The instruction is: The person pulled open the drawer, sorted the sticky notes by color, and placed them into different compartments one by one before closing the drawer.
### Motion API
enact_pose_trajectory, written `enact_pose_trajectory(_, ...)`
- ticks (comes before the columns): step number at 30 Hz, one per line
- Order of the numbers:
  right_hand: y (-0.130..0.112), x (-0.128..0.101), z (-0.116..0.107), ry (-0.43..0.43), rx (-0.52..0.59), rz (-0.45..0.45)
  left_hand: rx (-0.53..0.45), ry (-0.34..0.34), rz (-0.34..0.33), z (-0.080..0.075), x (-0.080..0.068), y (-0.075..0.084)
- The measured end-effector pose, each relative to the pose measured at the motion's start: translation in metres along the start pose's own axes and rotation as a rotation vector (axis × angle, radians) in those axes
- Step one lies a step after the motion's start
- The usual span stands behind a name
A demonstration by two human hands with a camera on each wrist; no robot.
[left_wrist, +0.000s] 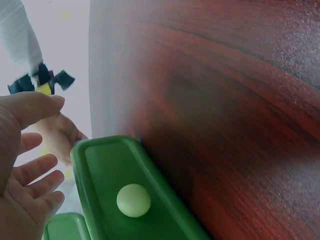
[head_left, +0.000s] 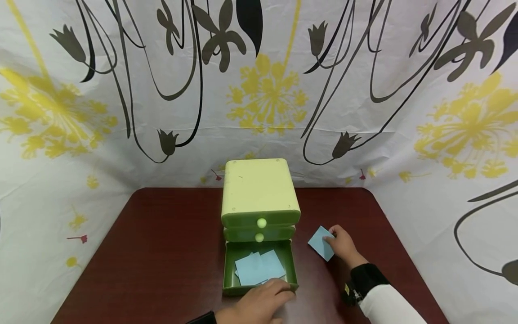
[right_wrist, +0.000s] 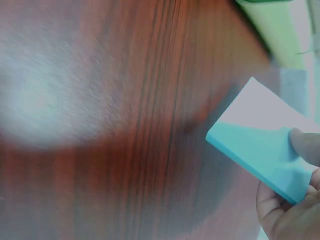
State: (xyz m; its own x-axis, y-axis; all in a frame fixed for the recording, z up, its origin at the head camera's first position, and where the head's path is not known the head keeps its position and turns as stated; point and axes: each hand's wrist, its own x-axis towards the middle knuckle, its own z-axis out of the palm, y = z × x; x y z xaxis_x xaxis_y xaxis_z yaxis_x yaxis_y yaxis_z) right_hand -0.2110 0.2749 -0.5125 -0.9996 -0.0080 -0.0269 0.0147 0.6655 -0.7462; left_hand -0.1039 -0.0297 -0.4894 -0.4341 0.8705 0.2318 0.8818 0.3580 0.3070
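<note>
My right hand (head_left: 343, 246) holds a light blue sticky note pad (head_left: 321, 243) over the table, right of the drawer unit. In the right wrist view the thumb lies on the top face of the pad (right_wrist: 260, 140) and the fingers are beneath its thick edge. The bottom drawer (head_left: 294, 269) is pulled out, with several light blue paper squares (head_left: 259, 268) lying in it. At its front my left hand (head_left: 263, 302) is held with loose, spread fingers. In the left wrist view those fingers stand beside the green drawer front, apart from its pale round knob (left_wrist: 133, 200).
The small drawer unit (head_left: 259, 184) has a pale yellow-green top and stands at the back middle of the dark red wood table (head_left: 162, 252). Its two upper drawers (head_left: 243, 219) are closed, each with a round knob. A flower-patterned cloth (head_left: 263, 144) hangs behind and at both sides.
</note>
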Motion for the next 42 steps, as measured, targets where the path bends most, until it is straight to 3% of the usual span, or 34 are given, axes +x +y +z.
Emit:
enact_pose_trajectory(6, -0.022, -0.024, -0.004, 0.012, 0.051, 0.003, 0.114, 0.047, -0.053, -0.004, -0.009, 0.000)
enact_pose_trajectory(14, -0.059, -0.046, -0.001, 0.008, 0.093, 0.005, 0.098, 0.067, -0.131, -0.007, -0.027, -0.004)
enact_pose_trajectory(21, -0.079, -0.056, 0.014, -0.015, 0.101, -0.035, 0.059, 0.092, -0.224, -0.012, -0.041, -0.008)
enact_pose_trajectory(25, -0.089, -0.061, 0.027, -0.039, 0.072, -0.062, 0.088, 0.105, -0.262, -0.016, -0.046, -0.007)
enact_pose_trajectory(37, -0.117, -0.062, 0.063, -0.176, -0.080, -0.292, 0.046, 0.101, -0.301, -0.020, -0.057, -0.008)
enact_pose_trajectory(42, -0.121, -0.060, 0.073, -0.231, -0.101, -0.337, 0.048, 0.108, -0.330, -0.022, -0.061, -0.008)
